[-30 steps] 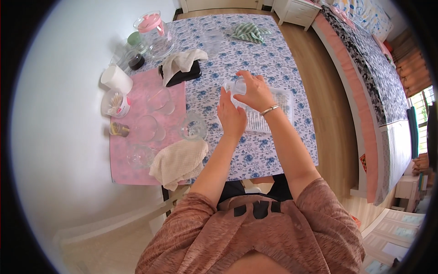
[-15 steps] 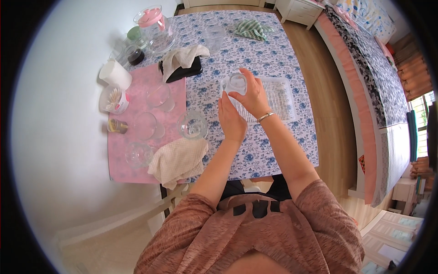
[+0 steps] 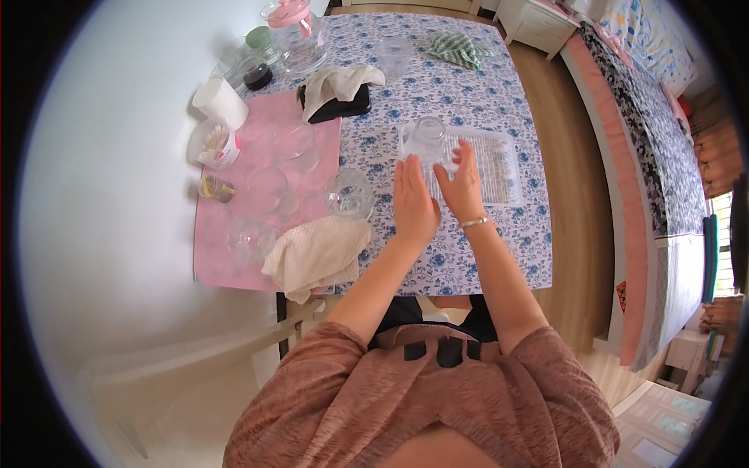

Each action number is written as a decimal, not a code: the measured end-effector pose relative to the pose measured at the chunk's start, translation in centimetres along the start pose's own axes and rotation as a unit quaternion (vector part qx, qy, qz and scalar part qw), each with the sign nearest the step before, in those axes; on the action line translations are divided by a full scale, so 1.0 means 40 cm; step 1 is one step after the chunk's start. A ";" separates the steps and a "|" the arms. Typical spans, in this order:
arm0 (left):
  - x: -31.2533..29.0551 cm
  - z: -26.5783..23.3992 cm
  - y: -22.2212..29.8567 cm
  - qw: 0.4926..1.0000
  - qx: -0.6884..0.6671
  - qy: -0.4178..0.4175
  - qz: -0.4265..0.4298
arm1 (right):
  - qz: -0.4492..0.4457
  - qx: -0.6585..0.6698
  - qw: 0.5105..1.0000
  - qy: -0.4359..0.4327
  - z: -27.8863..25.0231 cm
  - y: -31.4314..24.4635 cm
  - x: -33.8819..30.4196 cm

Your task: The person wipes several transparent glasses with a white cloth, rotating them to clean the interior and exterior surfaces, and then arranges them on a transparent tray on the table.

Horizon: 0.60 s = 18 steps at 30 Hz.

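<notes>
Nearest the body, a cream textured cloth [image 3: 316,253] lies across the front edge of the pink mat [image 3: 216,261], near a clear glass dish [image 3: 349,193]. The left hand [image 3: 417,206] is flat, its fingers extended side by side, gripping nothing, with its tips close to the clear glass cup [image 3: 427,142]; whether they touch it cannot be told. The right hand [image 3: 465,189] has let go of the cup it held half a second ago and is now apart from it, fingers loosely spread and holding nothing. The cup appears to rest at the left end of the slatted plastic tray [image 3: 516,168], no longer relying on that grip. Beyond lie a cloth-draped black box [image 3: 351,108] and, farther off, a clear ribbed tumbler [image 3: 394,58] and green checked cloth [image 3: 458,49].
</notes>
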<state>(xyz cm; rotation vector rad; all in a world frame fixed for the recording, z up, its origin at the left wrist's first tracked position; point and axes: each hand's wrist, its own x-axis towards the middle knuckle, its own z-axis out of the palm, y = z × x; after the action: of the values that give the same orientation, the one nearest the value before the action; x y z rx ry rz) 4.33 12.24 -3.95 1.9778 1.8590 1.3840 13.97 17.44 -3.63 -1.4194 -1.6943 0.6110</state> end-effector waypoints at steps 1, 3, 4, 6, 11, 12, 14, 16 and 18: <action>-0.008 -0.023 0.011 0.999 -0.023 -0.013 0.017 | -0.016 -0.014 1.000 0.002 -0.008 0.001 -0.027; -0.034 -0.069 0.018 0.998 -0.046 -0.025 0.032 | -0.049 -0.111 0.992 -0.039 -0.039 -0.025 -0.088; -0.046 -0.095 0.021 0.996 -0.066 -0.030 0.053 | -0.081 -0.207 0.972 -0.075 -0.055 -0.038 -0.108; -0.079 -0.139 0.016 0.993 -0.086 -0.036 0.072 | -0.132 -0.225 0.963 -0.068 -0.056 -0.022 -0.142; -0.139 -0.216 -0.017 0.998 -0.059 0.004 0.029 | -0.172 -0.214 0.960 -0.052 -0.030 -0.003 -0.146; -0.145 -0.226 -0.025 0.998 -0.059 0.006 0.027 | -0.179 -0.208 0.961 -0.040 -0.024 -0.001 -0.138; -0.149 -0.244 -0.037 0.996 -0.071 0.033 0.032 | -0.191 -0.202 0.960 -0.028 -0.010 0.004 -0.118; -0.140 -0.271 -0.042 0.996 -0.073 0.050 0.034 | -0.202 -0.190 0.960 -0.042 -0.001 0.009 -0.098; -0.120 -0.308 -0.036 0.991 -0.087 0.099 0.017 | -0.205 -0.179 0.961 -0.049 0.000 0.006 -0.087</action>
<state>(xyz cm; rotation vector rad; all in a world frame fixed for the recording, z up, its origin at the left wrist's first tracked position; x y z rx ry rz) -3.98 2.54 -0.21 1.8560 1.7162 1.7437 14.20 14.16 -4.79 -1.2299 -2.1804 0.1489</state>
